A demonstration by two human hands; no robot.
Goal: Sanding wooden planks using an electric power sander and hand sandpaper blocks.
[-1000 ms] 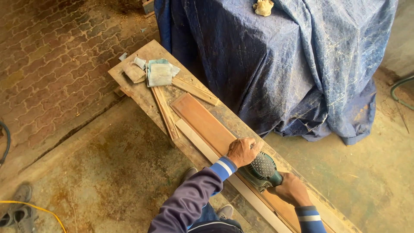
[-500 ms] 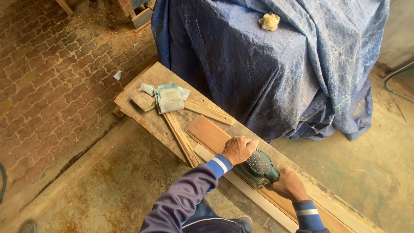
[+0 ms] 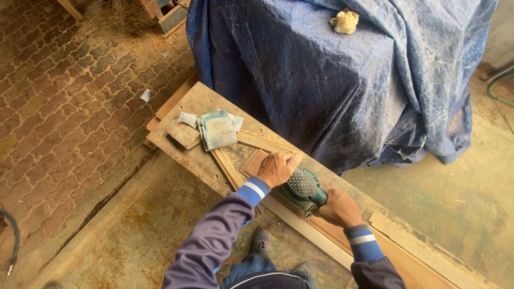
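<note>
Both hands grip the green sander [image 3: 302, 190]: the left hand [image 3: 277, 167] is clenched over its front knob, the right hand [image 3: 338, 207] wrapped around its rear handle. Sander sits flat on the reddish board [image 3: 254, 161], near that board's far end, on the long wooden bench [image 3: 198, 101]. A pale strip [image 3: 305, 227] lies just beside the board on the near side. Folded sandpaper sheets [image 3: 219, 130] rest further along the bench. Behind it stands something draped in a blue tarp [image 3: 332, 80], with a crumpled rag [image 3: 346, 21] on top
</note>
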